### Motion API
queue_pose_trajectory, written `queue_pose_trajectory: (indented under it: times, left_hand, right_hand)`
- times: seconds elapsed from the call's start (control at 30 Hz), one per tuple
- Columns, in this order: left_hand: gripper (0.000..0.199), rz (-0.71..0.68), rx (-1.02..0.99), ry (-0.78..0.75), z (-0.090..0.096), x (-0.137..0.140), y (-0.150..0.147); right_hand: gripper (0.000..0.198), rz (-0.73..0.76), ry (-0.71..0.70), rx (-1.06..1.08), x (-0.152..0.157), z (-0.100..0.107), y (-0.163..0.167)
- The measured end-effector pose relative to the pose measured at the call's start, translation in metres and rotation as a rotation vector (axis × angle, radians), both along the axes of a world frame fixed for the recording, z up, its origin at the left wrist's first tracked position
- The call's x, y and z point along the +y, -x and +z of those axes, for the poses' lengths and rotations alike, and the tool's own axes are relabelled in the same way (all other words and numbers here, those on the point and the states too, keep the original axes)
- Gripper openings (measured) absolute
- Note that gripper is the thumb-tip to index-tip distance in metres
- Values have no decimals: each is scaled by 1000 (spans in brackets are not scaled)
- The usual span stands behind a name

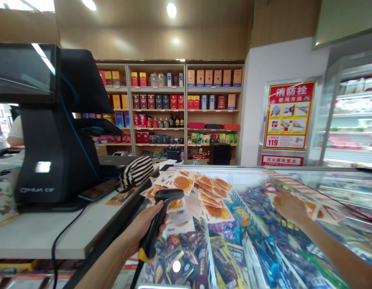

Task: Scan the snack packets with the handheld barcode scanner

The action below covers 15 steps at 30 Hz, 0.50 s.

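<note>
My left hand (149, 220) is wrapped round the handle of a black and yellow barcode scanner (158, 224), its head above a pile of flat packets (204, 192). These clear and white packets show round orange-brown patties inside. They lie on the glass top of a chest freezer (236, 171). Over on the right, my right hand (286, 204) has its fingers curled down on a packet, slightly blurred. Beside it, more of the same packets (321, 210) lie in a row on the glass. Colourful wrapped goods (228, 257) show in wire-divided sections beneath.
A black checkout terminal (53, 152) stands on the white counter (68, 235) at left, with a cable hanging down. A striped pouch (139, 172) and a phone-like dark slab (98, 190) lie near the freezer edge. Behind are shelves of boxes (158, 101) and a red sign (289, 116).
</note>
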<state>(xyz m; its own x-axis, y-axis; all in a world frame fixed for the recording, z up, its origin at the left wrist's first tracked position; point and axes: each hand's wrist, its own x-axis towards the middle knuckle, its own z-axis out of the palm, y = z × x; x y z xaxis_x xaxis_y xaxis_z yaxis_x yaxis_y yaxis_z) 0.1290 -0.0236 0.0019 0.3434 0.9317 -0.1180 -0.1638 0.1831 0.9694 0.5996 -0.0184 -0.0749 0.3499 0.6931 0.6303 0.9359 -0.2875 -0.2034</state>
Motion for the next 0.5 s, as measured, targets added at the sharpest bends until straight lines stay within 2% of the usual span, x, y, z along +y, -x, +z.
queue_pose_trajectory:
  times: [0.07, 0.13, 0.2, 0.27, 0.37, 0.43, 0.5]
  left_hand:
    - [30, 17, 8, -4, 0, -4, -1]
    - [30, 17, 14, -4, 0, -8, -2]
    - [30, -18, 11, -1, -3, -10, -1]
    - [31, -56, -1, -1, -6, -11, 1]
    - [31, -85, -5, -3, -9, -12, 2]
    - [32, -96, 3, 2, -9, -14, 1]
    - [32, -119, 5, 8, -8, -16, 0]
  right_hand:
    - [37, 91, 48, -48, 0, 12, 45]
    - [36, 305, 56, -86, -3, 18, 96]
    - [33, 528, 79, -152, -9, 18, 143]
    - [30, 614, 96, -206, -12, 12, 179]
    - [24, 579, 76, -280, -11, 4, 205]
    - [13, 587, 52, -327, -8, 4, 208]
    - [18, 619, -1, -306, -6, 9, 204]
